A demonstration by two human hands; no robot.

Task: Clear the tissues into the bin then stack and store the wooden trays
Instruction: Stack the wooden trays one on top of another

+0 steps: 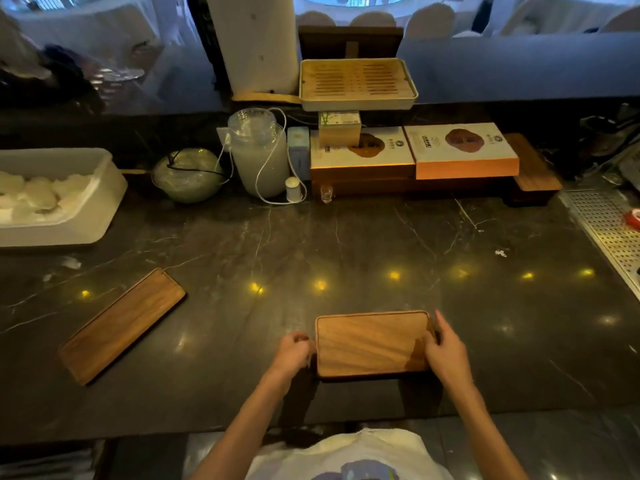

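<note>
The fingers (430,342) of the right hand (446,355) are curled over the right short edge of a wooden tray (370,342), thumb on the top rim, so that hand has the tray in a closed grip; one finger sticks up free behind it. The left hand (292,351) sits at the tray's left short edge with its fingers bunched and bent inward, touching or all but touching the wood, though whether they truly pinch it is hard to tell from this angle. The tray lies flat and bare at the near middle of the dark marble counter (346,244), just in front of the person. Its edge looks thick, so it may be more than one tray already stacked, but that cannot be confirmed. A second, longer wooden tray (121,323) lies well apart to the near left, set at an angle and also bare. No loose tissues show on either tray; only a small white scrap (71,262) rests on the counter at the far left, near a white tub (104,202) of white wads, and a tiny white fleck (500,252) lies to the right. No bin is in view. Judging by this, the tissue clearing looks largely done, while gathering the long tray, stacking and storing are yet to come.
</note>
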